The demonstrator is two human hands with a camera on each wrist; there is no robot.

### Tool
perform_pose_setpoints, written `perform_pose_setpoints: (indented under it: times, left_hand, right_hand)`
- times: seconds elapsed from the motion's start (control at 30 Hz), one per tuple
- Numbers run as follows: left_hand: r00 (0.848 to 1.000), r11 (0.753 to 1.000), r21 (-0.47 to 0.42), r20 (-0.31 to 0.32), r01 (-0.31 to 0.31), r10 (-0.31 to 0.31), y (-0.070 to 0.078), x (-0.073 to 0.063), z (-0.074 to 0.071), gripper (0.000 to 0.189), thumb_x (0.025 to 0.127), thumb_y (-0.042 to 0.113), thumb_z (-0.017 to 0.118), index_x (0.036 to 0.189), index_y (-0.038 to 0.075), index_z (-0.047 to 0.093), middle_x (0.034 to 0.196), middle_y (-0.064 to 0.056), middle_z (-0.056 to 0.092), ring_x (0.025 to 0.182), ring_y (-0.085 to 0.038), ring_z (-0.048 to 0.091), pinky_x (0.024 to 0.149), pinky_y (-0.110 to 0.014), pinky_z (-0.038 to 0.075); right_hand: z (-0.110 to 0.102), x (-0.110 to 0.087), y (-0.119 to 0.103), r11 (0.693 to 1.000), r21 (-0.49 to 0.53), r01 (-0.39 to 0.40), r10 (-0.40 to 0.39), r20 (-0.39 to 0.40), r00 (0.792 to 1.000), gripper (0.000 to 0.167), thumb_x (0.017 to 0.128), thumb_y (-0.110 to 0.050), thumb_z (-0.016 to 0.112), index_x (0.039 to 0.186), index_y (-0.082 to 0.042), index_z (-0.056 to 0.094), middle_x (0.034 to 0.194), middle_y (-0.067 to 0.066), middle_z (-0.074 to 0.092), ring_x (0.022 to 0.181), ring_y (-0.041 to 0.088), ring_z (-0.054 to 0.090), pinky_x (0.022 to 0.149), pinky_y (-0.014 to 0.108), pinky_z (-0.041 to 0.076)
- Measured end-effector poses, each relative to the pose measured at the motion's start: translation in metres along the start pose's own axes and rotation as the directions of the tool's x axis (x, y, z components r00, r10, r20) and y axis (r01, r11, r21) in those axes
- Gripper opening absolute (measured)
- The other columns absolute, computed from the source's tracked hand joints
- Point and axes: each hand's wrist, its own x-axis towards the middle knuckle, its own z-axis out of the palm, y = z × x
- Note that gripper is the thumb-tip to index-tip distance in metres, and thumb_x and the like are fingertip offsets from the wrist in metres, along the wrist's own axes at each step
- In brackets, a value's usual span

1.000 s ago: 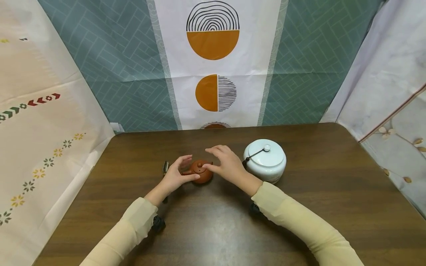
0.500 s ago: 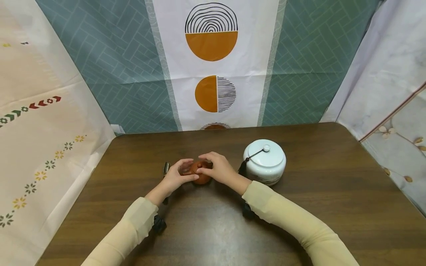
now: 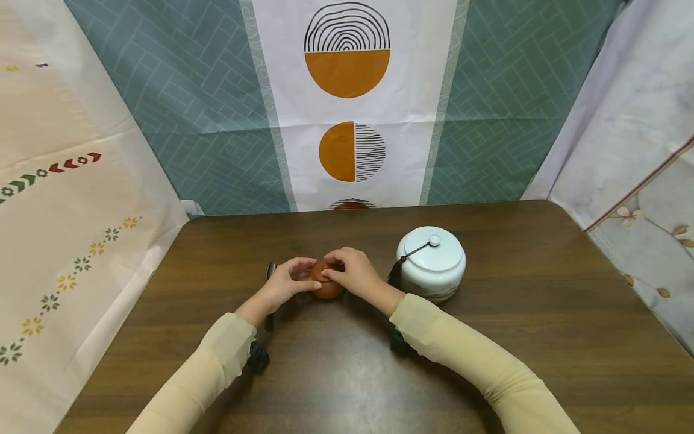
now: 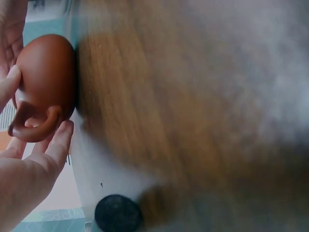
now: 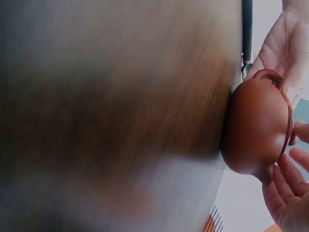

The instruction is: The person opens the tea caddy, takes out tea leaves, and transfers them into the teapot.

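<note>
A small reddish-brown clay teapot (image 3: 327, 291) stands on the table, handle to the left and spout to the right. My left hand (image 3: 282, 285) grips it at the handle side; in the right wrist view the thumb presses the top beside the handle (image 5: 268, 75) and the fingers lie behind. My right hand (image 3: 358, 274) is over the other side. Its thumb (image 5: 302, 129) meets the lid's knob (image 5: 292, 138), with a finger close by, and its other fingers curve behind the spout (image 5: 265, 175). Whether that finger touches the knob is hard to tell.
On the right stands a white lidded jar (image 3: 438, 274) with a dark tassel (image 3: 397, 273). A slim tool with a black handle (image 3: 268, 322) and a metal end lies beside my left hand. Fabric drapes (image 3: 211, 120) hang behind the wooden table (image 3: 347, 374).
My right hand has moved left from beside the jar onto the teapot's lid and spout side. My left hand has closed in slightly on the handle side. The jar has stayed put.
</note>
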Motion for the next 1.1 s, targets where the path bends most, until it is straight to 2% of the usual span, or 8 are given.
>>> perform_pose_setpoints:
  times: [0.3,0.43,0.6,0.77,1.1]
  left_hand:
    - [0.999,1.0,-0.021,0.038,0.009,-0.009,0.0019,-0.0016,-0.0015,0.059,0.087,0.011,0.07,0.138,-0.002,0.043,0.139,-0.023,0.046,0.127,-0.038,0.046,0.096,-0.037,0.05]
    - [1.0,1.0,-0.003,0.023,-0.006,0.006,0.0017,0.0005,0.0019,0.062,0.084,0.012,0.073,0.137,-0.001,0.044,0.137,-0.023,0.047,0.123,-0.036,0.049,0.094,-0.035,0.05]
    - [1.0,1.0,0.02,0.005,-0.012,0.012,0.0046,0.0016,0.0025,0.061,0.082,0.009,0.074,0.135,-0.001,0.046,0.136,-0.022,0.049,0.123,-0.036,0.049,0.097,-0.039,0.048]
    - [0.999,0.999,0.025,0.036,-0.029,0.028,0.0032,0.0041,-0.001,0.061,0.083,0.01,0.074,0.136,-0.002,0.045,0.137,-0.022,0.049,0.124,-0.036,0.049,0.1,-0.04,0.046]
    - [0.998,0.999,0.04,0.064,-0.02,0.017,0.0019,0.0069,-0.0049,0.061,0.082,0.012,0.075,0.136,0.001,0.047,0.134,-0.02,0.052,0.12,-0.033,0.052,0.095,-0.035,0.049]
  right_hand:
    - [0.0032,-0.0003,-0.0028,1.0,-0.027,-0.009,0.008,-0.018,1.0,0.017,0.084,-0.018,0.074,0.095,-0.006,0.075,0.09,0.007,0.066,0.085,0.02,0.062,0.076,0.033,0.054]
    - [0.0025,0.0001,-0.0029,0.999,-0.05,-0.018,0.017,-0.019,1.0,0.017,0.083,-0.018,0.074,0.095,-0.006,0.075,0.089,0.007,0.065,0.084,0.02,0.061,0.075,0.033,0.053]
    - [0.001,0.0023,-0.0027,0.999,-0.048,-0.015,0.014,-0.01,1.0,0.018,0.084,-0.019,0.073,0.096,-0.006,0.076,0.089,0.008,0.066,0.084,0.021,0.062,0.075,0.033,0.053]
    - [-0.0002,0.0039,-0.0026,0.999,-0.047,-0.011,0.01,-0.012,1.0,0.017,0.082,-0.019,0.075,0.094,-0.007,0.077,0.088,0.008,0.067,0.084,0.021,0.062,0.074,0.032,0.053]
    - [0.0004,0.0047,-0.0009,0.999,-0.031,-0.007,0.006,-0.027,1.0,0.018,0.08,-0.02,0.076,0.092,-0.006,0.078,0.086,0.007,0.069,0.081,0.019,0.063,0.072,0.03,0.054]
